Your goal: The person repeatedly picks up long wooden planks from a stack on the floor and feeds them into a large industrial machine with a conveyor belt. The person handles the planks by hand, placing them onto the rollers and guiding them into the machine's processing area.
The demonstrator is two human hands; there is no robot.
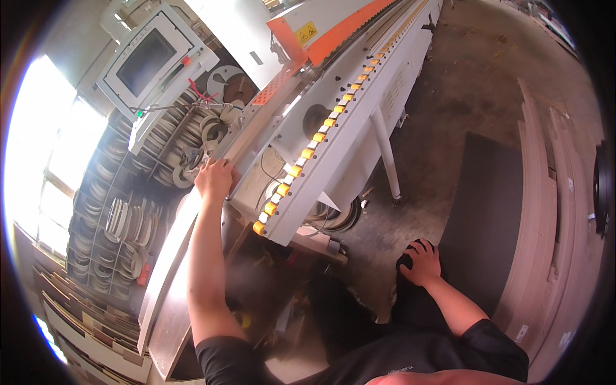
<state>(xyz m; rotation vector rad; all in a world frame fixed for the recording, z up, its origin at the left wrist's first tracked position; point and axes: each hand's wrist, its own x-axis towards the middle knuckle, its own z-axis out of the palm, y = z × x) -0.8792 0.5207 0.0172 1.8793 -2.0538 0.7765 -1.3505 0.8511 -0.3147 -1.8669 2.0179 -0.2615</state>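
My left hand point(214, 179) rests at the near end of the metal bed point(245, 144) of a long woodworking machine, probably an edge bander; what lies under its fingers is hidden. Beside it, a grey-white support rail point(332, 144) carries a row of yellow and white rollers point(308, 154). My right hand point(423, 262) lies spread on the dark cloth over my knee, with nothing seen in it. Just beyond that hand a large dark panel point(486, 202) lies beside stacked boards point(539, 216).
A control cabinet with a screen point(147, 62) stands upper left. Behind it a wire rack point(103, 216) holds coiled edging strips. Board offcuts point(96, 341) stand lower left. A slanted machine leg point(385, 156) reaches the concrete floor. Coils lie under the rail.
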